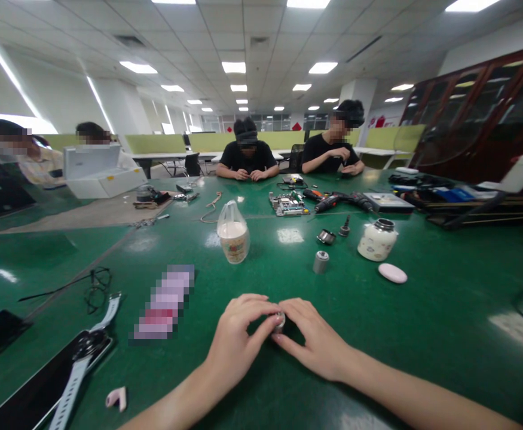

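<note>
Near the front middle of the green table, my left hand (238, 332) and my right hand (317, 341) meet around a small round silvery metal part (280, 322). Thumb and fingers of each hand are closed on it, and they hide most of it. Beyond my hands stands a short metal cylinder (321, 263). Behind that lie a dark, shiny metal piece (326, 237) and a black stepped part (344, 227) standing upright.
Right: white jar (375, 243), pink oval case (392, 273). Ahead: bagged cup (234, 242), circuit board (288, 204), power drill (326, 203). Left: blurred-out phone-like rectangle (165, 304), eyeglasses (97, 286), watch (88, 346) on a tablet (23, 388), earbud (116, 398). Several people sit across the table.
</note>
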The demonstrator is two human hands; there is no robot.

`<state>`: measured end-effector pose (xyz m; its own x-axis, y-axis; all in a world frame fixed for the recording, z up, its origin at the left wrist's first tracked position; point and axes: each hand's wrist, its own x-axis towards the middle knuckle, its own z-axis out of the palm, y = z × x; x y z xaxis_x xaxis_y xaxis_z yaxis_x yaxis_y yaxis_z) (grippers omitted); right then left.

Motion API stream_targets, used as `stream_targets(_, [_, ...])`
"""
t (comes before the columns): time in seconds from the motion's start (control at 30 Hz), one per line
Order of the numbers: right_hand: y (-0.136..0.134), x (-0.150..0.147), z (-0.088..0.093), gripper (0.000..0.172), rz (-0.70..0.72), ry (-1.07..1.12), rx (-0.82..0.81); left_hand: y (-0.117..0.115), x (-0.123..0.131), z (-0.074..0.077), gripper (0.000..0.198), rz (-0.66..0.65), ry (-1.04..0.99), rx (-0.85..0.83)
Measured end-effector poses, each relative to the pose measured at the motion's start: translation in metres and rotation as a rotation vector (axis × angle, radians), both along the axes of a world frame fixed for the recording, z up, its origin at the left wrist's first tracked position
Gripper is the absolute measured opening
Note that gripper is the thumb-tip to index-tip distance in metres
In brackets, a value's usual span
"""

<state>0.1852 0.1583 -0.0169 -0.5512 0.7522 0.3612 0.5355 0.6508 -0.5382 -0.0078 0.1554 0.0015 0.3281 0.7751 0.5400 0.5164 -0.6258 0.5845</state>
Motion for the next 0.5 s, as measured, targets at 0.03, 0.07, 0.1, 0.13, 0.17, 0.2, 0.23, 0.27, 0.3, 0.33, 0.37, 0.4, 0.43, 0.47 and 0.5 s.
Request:
stream_targets(0.03, [0.0001, -0.0001, -0.0001, 0.031, 0.000, 0.001, -0.001, -0.0011, 0.0010, -0.0013, 0.014, -0.008, -0.002, -0.001])
stream_targets(0.07, [0.0002, -0.0001, -0.0001, 0.031, 0.001, 0.001, -0.002, -0.0015, 0.0015, -0.0026, 0.014, -0.011, -0.005, 0.001])
stream_targets(0.1, [0.0003, -0.0002, -0.0002, 0.031, 0.001, 0.000, -0.003, -0.0015, 0.0018, -0.0036, 0.014, -0.012, -0.006, 0.004])
stream_targets(0.13, [0.0003, -0.0002, -0.0003, 0.031, 0.001, 0.000, -0.002, -0.0014, 0.0018, -0.0042, 0.015, -0.011, -0.006, 0.006])
stream_targets(0.17, [0.0004, -0.0002, -0.0004, 0.030, 0.000, -0.001, -0.001, -0.0013, 0.0018, -0.0046, 0.015, -0.009, -0.007, 0.008])
stream_targets(0.2, [0.0004, -0.0001, -0.0006, 0.031, -0.002, -0.001, 0.001, -0.0014, 0.0018, -0.0048, 0.015, -0.005, -0.011, 0.009])
stream_targets(0.23, [0.0004, 0.0000, -0.0007, 0.031, -0.003, -0.002, 0.004, -0.0017, 0.0019, -0.0049, 0.015, 0.001, -0.019, 0.007])
stream_targets(0.27, [0.0003, 0.0001, -0.0009, 0.031, -0.002, -0.004, 0.006, -0.0021, 0.0020, -0.0049, 0.016, 0.008, -0.029, 0.003])
stream_targets(0.3, [0.0002, 0.0003, -0.0010, 0.031, -0.002, -0.004, 0.008, -0.0025, 0.0021, -0.0049, 0.015, 0.015, -0.038, -0.003])
stream_targets(0.33, [0.0001, 0.0005, -0.0010, 0.031, -0.001, -0.003, 0.009, -0.0029, 0.0023, -0.0048, 0.015, 0.021, -0.045, -0.011])
stream_targets(0.37, [0.0000, 0.0006, -0.0010, 0.031, 0.000, -0.002, 0.009, -0.0030, 0.0024, -0.0048, 0.015, 0.027, -0.050, -0.020])
stream_targets(0.4, [-0.0001, 0.0007, -0.0009, 0.031, 0.000, 0.000, 0.009, -0.0029, 0.0026, -0.0047, 0.014, 0.030, -0.053, -0.028])
stream_targets(0.43, [-0.0001, 0.0007, -0.0007, 0.030, 0.000, 0.001, 0.007, -0.0025, 0.0027, -0.0044, 0.014, 0.031, -0.054, -0.034])
stream_targets(0.47, [-0.0002, 0.0007, -0.0005, 0.030, -0.001, 0.001, 0.004, -0.0020, 0.0028, -0.0041, 0.014, 0.031, -0.058, -0.038])
stream_targets(0.5, [-0.0002, 0.0006, -0.0003, 0.029, 0.000, 0.000, 0.002, -0.0013, 0.0029, -0.0037, 0.013, 0.028, -0.063, -0.040])
